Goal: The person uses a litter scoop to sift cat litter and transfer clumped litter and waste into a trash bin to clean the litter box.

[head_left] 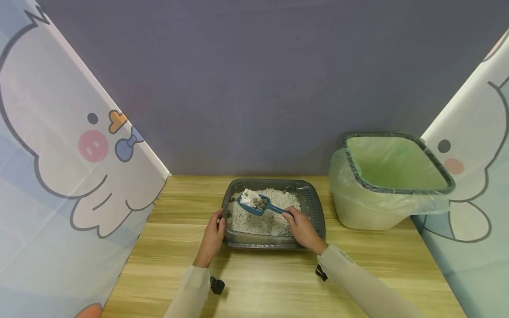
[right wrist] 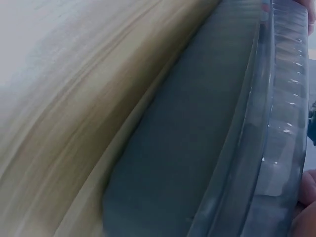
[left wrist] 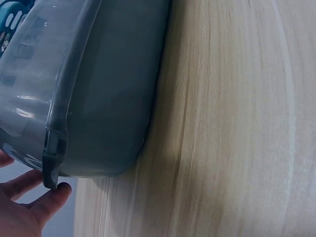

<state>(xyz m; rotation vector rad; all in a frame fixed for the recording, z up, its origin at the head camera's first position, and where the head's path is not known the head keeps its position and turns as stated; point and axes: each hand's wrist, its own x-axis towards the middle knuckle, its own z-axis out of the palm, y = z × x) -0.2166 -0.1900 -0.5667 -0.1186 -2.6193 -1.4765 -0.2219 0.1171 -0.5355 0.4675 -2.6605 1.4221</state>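
Observation:
A grey litter box point(head_left: 316, 212) stands on the table, holding pale granular litter point(head_left: 254, 224). My right hand point(head_left: 303, 227) grips the handle of a blue litter scoop point(head_left: 276, 209) above the litter. White litter and some grey-brown clumps point(head_left: 260, 203) lie in the scoop. At the box's left side, my left hand point(head_left: 214, 234) holds the rim. The left wrist view shows the thumb and fingers point(left wrist: 49, 205) on either side of the rim corner. Only a sliver of the right hand appears at the right wrist view's edge, behind the box wall.
To the right of the box stands a bin point(head_left: 366, 212) with a translucent green liner folded over its dark rim. Grey fabric point(head_left: 246, 88) rises behind the wooden table point(head_left: 167, 247), and cartoon-printed panels point(head_left: 51, 145) flank both sides.

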